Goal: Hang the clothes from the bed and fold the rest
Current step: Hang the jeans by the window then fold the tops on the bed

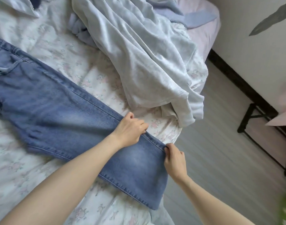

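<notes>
Jeans [61, 101] laid flat across the bed [33, 172], waistband end towards the upper left, leg hems at the near right corner, running just past the mattress edge

Left hand [131, 129] on the far side seam partway up the leg, fingers curled over the edge and pinching denim. Right hand [174, 159] at the far hem corner, thumb and fingers closed on the seam there. Both hands hold cloth; neither lies flat

Handling, as judged: denim is mid-weight and fairly stiff for cloth, holds a crease, does not slide about on the cotton sheet. Nothing fragile. Seams and hem are the firm places to take hold; a grip in the middle of the panel would only bunch it. Legs look stacked one on the other, so the fold can probably go hem to waist

Pale grey garment [139, 62] heaped just beyond the jeans on the bed, soft and limp, one part trailing off the corner. More bluish cloth at the far edge, kind unclear

Surface: floral sheet, soft, rumpled, gives under pressure. Room: pale plank floor [220, 151] to the right, dark skirting along a light wall, black metal frame [251, 117] standing near it
</notes>
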The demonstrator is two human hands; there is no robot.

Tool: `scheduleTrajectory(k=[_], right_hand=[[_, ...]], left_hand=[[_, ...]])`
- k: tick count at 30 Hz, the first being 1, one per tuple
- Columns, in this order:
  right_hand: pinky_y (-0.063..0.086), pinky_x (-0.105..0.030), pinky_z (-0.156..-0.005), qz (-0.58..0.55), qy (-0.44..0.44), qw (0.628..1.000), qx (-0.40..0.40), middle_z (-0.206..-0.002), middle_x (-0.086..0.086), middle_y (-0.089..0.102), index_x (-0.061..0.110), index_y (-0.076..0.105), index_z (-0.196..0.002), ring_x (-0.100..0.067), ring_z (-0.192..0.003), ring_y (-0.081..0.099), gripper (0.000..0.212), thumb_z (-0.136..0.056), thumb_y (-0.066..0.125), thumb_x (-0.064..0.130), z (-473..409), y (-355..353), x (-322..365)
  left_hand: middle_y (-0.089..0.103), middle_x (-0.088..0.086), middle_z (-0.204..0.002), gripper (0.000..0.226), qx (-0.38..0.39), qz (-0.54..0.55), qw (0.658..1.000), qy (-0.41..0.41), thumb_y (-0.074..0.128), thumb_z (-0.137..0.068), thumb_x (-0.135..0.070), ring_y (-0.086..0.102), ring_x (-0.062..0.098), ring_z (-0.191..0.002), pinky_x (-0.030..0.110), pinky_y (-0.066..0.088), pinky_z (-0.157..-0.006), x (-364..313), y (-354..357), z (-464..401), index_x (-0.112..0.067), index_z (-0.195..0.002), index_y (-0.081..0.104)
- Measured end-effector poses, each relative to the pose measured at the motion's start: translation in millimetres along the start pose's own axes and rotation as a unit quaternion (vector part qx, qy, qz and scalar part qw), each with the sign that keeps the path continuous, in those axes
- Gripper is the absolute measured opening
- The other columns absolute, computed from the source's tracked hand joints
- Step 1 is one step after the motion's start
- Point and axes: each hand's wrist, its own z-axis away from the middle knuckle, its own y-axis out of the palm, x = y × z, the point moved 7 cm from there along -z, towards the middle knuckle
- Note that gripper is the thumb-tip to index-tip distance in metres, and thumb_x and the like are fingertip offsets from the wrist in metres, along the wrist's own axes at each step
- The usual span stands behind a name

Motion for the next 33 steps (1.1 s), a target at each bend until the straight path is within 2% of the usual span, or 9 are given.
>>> scheduleTrajectory(k=[6,12,15,18,19,21,23,26,33], right_hand=[[0.023,-0.033,-0.073,0.068,0.025,0.996,0.057,-0.078,0.002,0.049,0.017,0.036,-0.077,-0.025,-0.081,0.047,0.02,-0.096,0.032,0.015,-23.2,8.4,-7.3],[0.029,-0.036,-0.083,0.155,0.027,0.987,0.042,-0.104,0.0,0.055,0.018,0.048,-0.104,-0.024,-0.105,0.051,0.018,-0.098,0.033,0.024,-20.6,6.8,-7.8],[0.034,-0.037,-0.09,0.134,-0.047,0.99,0.009,-0.121,-0.005,0.053,0.014,0.048,-0.127,-0.027,-0.114,0.049,0.034,-0.094,0.044,0.016,-11.0,4.3,13.6],[0.044,-0.046,-0.092,0.124,-0.18,0.976,0.0,-0.125,-0.018,0.055,0.005,0.051,-0.129,-0.036,-0.113,0.055,0.048,-0.082,0.051,0.007,6.1,14.3,56.0],[0.041,-0.052,-0.097,0.137,-0.211,0.967,0.029,-0.136,-0.019,0.048,0.007,0.046,-0.134,-0.039,-0.123,0.048,0.05,-0.085,0.045,0.012,11.2,25.3,66.8],[0.017,-0.056,-0.112,0.157,-0.193,0.961,0.117,-0.157,-0.006,0.007,0.017,0.02,-0.148,-0.034,-0.143,0.012,0.054,-0.096,0.03,0.028,14.7,49.9,72.7],[0.0,-0.055,-0.113,0.151,-0.133,0.968,0.151,-0.152,0.007,-0.023,0.025,-0.003,-0.149,-0.024,-0.144,-0.014,0.056,-0.099,0.019,0.037,8.1,66.4,66.3],[-0.006,-0.056,-0.112,0.153,-0.129,0.972,0.125,-0.156,0.004,-0.017,0.026,-0.007,-0.149,-0.021,-0.143,-0.017,0.057,-0.099,0.017,0.04,-5.8,68.8,89.1],[-0.014,-0.046,-0.112,0.216,-0.284,0.927,0.112,-0.157,0.0,-0.011,0.016,-0.004,-0.149,-0.016,-0.144,-0.015,0.057,-0.1,0.015,0.038,-35.6,82.8,178.0]], left_hand=[[0.06,-0.001,-0.11,0.023,0.076,-0.067,0.993,-0.054,0.043,-0.096,-0.03,0.049,0.021,-0.105,0.036,0.024,-0.095,13.3,22.7,-14.0,-0.018,-0.109,0.058],[0.063,-0.005,-0.083,0.02,-0.065,-0.142,0.986,-0.055,0.076,-0.068,-0.03,0.061,0.014,-0.083,0.033,0.048,-0.084,16.6,5.2,11.4,-0.024,-0.085,0.067],[0.066,-0.001,-0.101,0.027,-0.1,-0.164,0.978,-0.078,0.073,-0.073,-0.025,0.062,0.018,-0.1,0.04,0.046,-0.092,28.5,7.2,26.5,-0.023,-0.099,0.068],[0.051,0.008,-0.137,0.047,-0.041,-0.159,0.976,-0.141,0.061,-0.085,-0.036,0.045,0.027,-0.129,0.059,0.03,-0.103,49.7,14.9,34.7,-0.024,-0.13,0.054],[0.038,0.008,-0.148,0.052,-0.013,-0.16,0.973,-0.167,0.051,-0.091,-0.041,0.031,0.029,-0.137,0.063,0.018,-0.107,58.7,19.9,38.3,-0.028,-0.14,0.041],[0.014,0.006,-0.157,0.058,0.024,-0.155,0.961,-0.227,0.031,-0.095,-0.051,0.008,0.032,-0.144,0.064,-0.003,-0.108,80.3,26.9,45.5,-0.033,-0.148,0.017],[0.002,0.006,-0.158,0.062,0.035,-0.152,0.946,-0.285,0.022,-0.092,-0.057,-0.003,0.034,-0.144,0.063,-0.009,-0.107,100.9,28.5,52.5,-0.034,-0.148,0.005],[-0.003,0.004,-0.158,0.068,0.029,-0.14,0.928,-0.344,0.022,-0.091,-0.061,-0.006,0.032,-0.143,0.062,-0.008,-0.107,125.2,21.8,58.8,-0.032,-0.148,0.001],[-0.009,0.001,-0.158,0.061,0.025,-0.089,0.91,-0.405,0.015,-0.096,-0.052,-0.012,0.026,-0.144,0.061,-0.004,-0.109,179.4,8.5,88.7,-0.028,-0.149,-0.004]])
